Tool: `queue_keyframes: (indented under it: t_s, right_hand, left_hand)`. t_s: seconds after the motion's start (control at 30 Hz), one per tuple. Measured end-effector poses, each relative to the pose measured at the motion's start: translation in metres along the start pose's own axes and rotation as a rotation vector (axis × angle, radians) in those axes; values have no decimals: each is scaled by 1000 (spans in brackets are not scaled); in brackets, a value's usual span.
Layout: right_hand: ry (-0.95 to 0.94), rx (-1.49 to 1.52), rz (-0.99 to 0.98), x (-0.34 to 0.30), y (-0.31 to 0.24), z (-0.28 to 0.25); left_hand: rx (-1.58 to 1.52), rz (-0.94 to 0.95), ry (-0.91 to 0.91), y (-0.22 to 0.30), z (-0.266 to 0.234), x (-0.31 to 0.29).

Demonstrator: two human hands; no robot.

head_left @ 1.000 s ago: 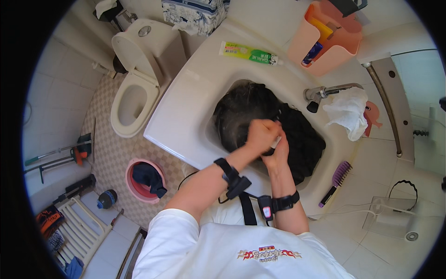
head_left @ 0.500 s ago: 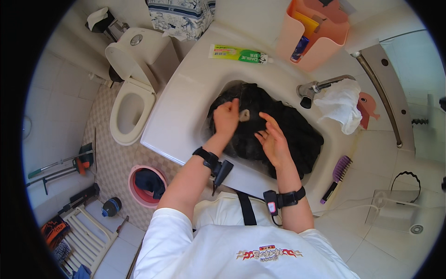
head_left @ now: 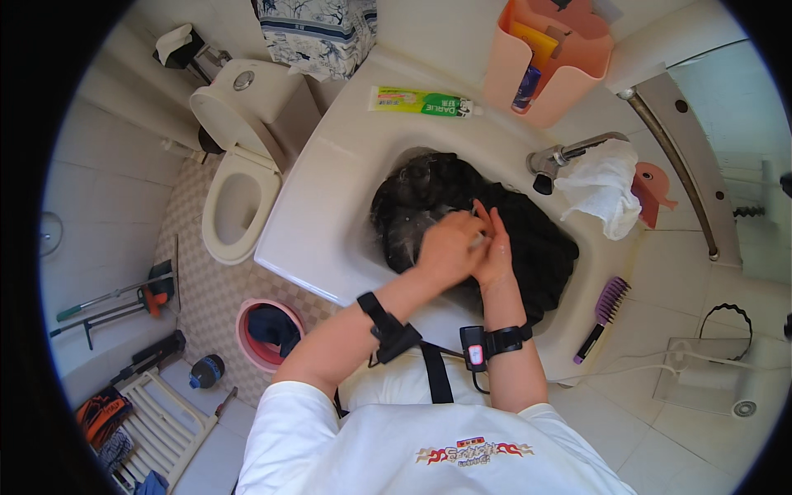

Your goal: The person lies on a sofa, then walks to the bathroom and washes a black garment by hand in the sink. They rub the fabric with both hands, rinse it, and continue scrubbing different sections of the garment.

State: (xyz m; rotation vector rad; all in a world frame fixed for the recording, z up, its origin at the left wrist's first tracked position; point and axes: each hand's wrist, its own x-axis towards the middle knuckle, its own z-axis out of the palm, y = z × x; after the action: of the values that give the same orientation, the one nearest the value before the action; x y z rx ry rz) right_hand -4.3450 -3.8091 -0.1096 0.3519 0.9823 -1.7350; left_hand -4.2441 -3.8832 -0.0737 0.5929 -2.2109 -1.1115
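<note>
Curled in at the fingers, the left hand (head_left: 450, 247) meets the right hand (head_left: 496, 254), whose fingers stretch out, above bunched, wet black cloth (head_left: 538, 241) lying in a smooth white basin (head_left: 309, 219); whether either grasps the small pale piece (head_left: 478, 239) between them, I cannot tell. Printed lettering marks the flat green-and-yellow tube (head_left: 421, 101) on the basin's far ledge, and red-and-gold printing decorates the white fabric shirt (head_left: 396, 441).

Green-and-yellow tube (head_left: 421, 101), counter (head_left: 326, 194) far edge | peach caddy (head_left: 569, 89), right of tube | purple hairbrush (head_left: 606, 308), counter right edge | pink basin (head_left: 244, 337), floor (head_left: 198, 231)
</note>
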Motion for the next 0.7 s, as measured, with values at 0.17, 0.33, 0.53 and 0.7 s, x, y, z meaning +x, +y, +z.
queue_keyframes:
  t_s: [0.17,0.33,0.53,0.7]
  right_hand:
    - [-594,288,-10,9,15,-40]
    - [261,-105,19,-3,23,8]
    - [-55,-3,-49,12,3,-31]
    - [221,-176,-155,-7,24,15]
  left_hand:
    - [-120,152,-34,47,12,-3]
    - [160,-206,113,-37,34,8]
    - [-354,-125,134,15,44,-17]
    - [-473,-481,195,-20,32,4]
